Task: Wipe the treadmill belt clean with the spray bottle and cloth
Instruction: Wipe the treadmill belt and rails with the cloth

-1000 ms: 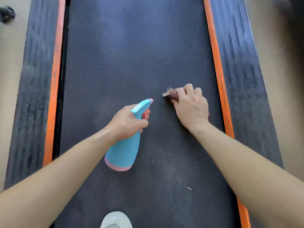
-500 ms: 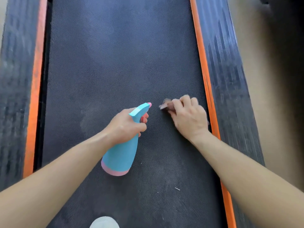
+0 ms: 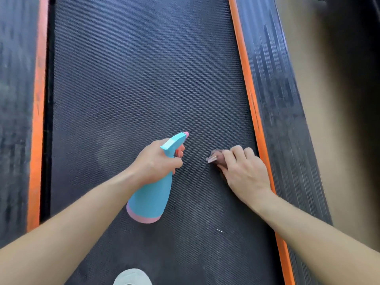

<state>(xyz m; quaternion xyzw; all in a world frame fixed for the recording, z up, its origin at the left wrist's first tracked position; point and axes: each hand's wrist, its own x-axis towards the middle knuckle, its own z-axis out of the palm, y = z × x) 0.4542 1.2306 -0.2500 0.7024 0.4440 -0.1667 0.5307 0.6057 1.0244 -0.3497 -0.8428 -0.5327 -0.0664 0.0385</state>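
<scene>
My left hand (image 3: 156, 161): fingers wrapped round neck of turquoise spray bottle (image 3: 152, 194), pink base, pink nozzle tip aimed forward; no label or writing readable on it. Bottle held over treadmill belt (image 3: 133, 79), dark textured, mid-width. My right hand (image 3: 244, 173): fingers curled, pressing small brownish cloth (image 3: 216, 158) onto belt just beside right orange strip (image 3: 246, 89); cloth blurred, mostly hidden under hand. Ribbed black side rail (image 3: 277, 89) beyond strip. Pale shoe tip (image 3: 132, 277) at bottom edge.
</scene>
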